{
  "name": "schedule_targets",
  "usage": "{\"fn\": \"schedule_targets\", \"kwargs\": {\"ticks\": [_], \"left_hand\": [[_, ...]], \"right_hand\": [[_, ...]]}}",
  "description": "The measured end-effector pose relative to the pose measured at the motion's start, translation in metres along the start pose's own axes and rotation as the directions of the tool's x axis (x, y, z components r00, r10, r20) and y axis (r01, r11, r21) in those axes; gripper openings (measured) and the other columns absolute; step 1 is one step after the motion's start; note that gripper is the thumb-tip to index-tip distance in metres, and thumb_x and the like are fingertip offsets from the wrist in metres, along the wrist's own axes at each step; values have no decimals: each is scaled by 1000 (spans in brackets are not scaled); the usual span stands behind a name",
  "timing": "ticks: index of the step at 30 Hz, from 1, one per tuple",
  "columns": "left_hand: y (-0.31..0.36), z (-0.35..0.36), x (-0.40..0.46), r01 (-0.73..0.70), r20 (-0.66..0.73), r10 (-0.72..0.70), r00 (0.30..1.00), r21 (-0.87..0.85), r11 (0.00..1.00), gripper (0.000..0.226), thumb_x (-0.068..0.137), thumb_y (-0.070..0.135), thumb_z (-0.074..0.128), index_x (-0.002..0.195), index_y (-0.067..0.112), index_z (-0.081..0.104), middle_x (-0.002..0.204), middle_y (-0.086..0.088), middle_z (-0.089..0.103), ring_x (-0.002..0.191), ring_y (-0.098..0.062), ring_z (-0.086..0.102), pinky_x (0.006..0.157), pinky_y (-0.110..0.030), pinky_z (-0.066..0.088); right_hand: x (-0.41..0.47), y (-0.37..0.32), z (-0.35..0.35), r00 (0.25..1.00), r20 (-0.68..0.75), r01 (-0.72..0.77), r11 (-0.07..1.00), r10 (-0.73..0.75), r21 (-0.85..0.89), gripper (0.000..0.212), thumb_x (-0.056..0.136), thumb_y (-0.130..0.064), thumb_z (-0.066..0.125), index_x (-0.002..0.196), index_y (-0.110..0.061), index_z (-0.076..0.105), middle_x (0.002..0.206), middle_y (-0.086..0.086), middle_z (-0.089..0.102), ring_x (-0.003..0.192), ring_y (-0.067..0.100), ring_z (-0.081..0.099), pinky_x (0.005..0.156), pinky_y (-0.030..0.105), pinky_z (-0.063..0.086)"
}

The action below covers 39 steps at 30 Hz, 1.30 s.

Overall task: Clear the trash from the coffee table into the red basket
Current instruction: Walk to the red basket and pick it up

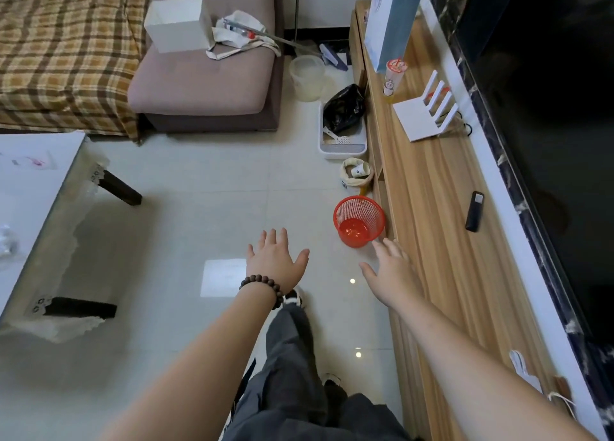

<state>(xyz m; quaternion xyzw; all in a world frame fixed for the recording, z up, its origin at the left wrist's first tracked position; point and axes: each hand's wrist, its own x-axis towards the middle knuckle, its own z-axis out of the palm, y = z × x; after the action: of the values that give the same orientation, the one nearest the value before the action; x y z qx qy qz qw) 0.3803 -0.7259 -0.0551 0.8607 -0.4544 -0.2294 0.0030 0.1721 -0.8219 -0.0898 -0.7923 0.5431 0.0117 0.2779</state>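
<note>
Both arms outstretched, palms down: left hand fingers spread, empty, beaded bracelet; right hand fingers apart, fingertips near red mesh plastic basket on tiled floor beside wooden TV bench. Glass coffee table far left.

A home living room is shown by a sofa, a glass coffee table, a television and a tiled floor.

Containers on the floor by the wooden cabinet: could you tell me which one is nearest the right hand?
The red basket, just beyond the right hand; the small lined bin and white tray sit farther away.
</note>
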Motion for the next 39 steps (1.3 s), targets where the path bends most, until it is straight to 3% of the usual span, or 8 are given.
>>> {"fn": "schedule_targets", "kwargs": {"ticks": [6, 14, 23, 28, 34, 39], "left_hand": [[11, -16, 113, -47, 15, 47, 999, -1, 999, 74, 92, 58, 29, 150, 13, 19, 158, -7, 20, 146, -24, 8, 115, -48, 10], [24, -39, 252, -178, 151, 161, 975, 106, 978, 75, 90, 61, 26, 149, 15, 20, 157, -7, 22, 146, -24, 9, 115, -50, 11], [54, -22, 338, -224, 311, 182, 933, 105, 969, 75, 91, 59, 30, 150, 14, 19, 158, -7, 21, 146, -24, 10, 115, -50, 10], [63, 25, 378, -173, 375, 137, 917, 62, 983, 75, 92, 56, 36, 150, 13, 19, 156, -6, 25, 144, -23, 19, 113, -44, 20], [64, 141, 440, -52, 539, 64, 840, -37, 998, 75, 92, 48, 47, 151, 16, 16, 153, -5, 31, 132, -25, 40, 102, -41, 39], [59, 249, 492, 107, 566, -70, 821, -34, 994, 77, 90, 47, 52, 151, 18, 15, 154, -6, 31, 132, -25, 42, 99, -39, 42]], "right_hand": [[93, -6, -2, 998, 1, -57, 998, 57, -6, 62, 92, -43, 48, 144, -14, 33, 154, 13, 28, 144, 29, 18, 115, 42, 22], [209, -28, -19, 982, 21, -190, 981, 190, -31, 60, 92, -43, 48, 143, -13, 35, 151, 14, 32, 141, 30, 25, 113, 45, 28], [285, -12, -16, 947, 88, -309, 951, 307, 11, 59, 92, -42, 48, 142, -15, 35, 152, 12, 32, 141, 30, 25, 112, 46, 31], [321, 23, 19, 924, 190, -338, 941, 332, -2, 58, 92, -39, 48, 143, -15, 34, 153, 10, 30, 142, 27, 24, 114, 42, 30], [381, 90, 112, 869, 300, -437, 894, 393, 95, 59, 91, -42, 52, 143, -21, 32, 153, 4, 31, 138, 25, 34, 108, 39, 36], [429, 153, 198, 752, 335, -645, 738, 568, 197, 66, 88, -37, 59, 145, -24, 26, 149, 4, 37, 133, 27, 42, 104, 44, 41]]}}
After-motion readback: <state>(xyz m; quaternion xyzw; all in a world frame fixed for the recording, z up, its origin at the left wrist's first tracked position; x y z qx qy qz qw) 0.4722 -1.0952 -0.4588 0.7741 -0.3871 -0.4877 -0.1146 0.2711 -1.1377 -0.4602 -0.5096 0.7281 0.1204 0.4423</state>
